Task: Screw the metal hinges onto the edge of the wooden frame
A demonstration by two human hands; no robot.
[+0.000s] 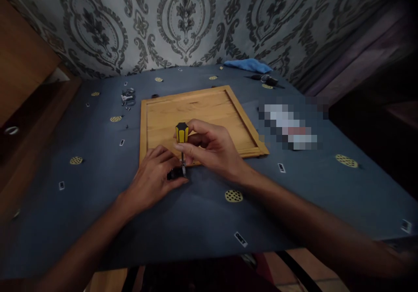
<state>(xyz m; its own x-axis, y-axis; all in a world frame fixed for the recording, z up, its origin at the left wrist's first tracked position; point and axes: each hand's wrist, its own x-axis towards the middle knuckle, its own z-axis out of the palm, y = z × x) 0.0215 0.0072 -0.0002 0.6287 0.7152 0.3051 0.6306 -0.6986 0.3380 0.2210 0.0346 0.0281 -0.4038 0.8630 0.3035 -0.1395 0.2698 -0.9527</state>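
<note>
Screwdriver point(182, 132) upright at panel point(209, 109) 6 o'clock; our right hand point(214, 150) clamped on handle, left hand point(156, 178) pinning black fitting point(174, 175); driving step, tip needs square seating.

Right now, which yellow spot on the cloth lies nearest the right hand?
The spot on the near side of the right hand, by its wrist; all others lie farther off.

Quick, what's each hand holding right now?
Left hand: pinching a small dark part by the wooden panel.
Right hand: closed around the yellow-black screwdriver, held upright.

Screwdriver point(182, 133) stands before panel point(202, 107), seemingly on fitting point(174, 174).
</note>
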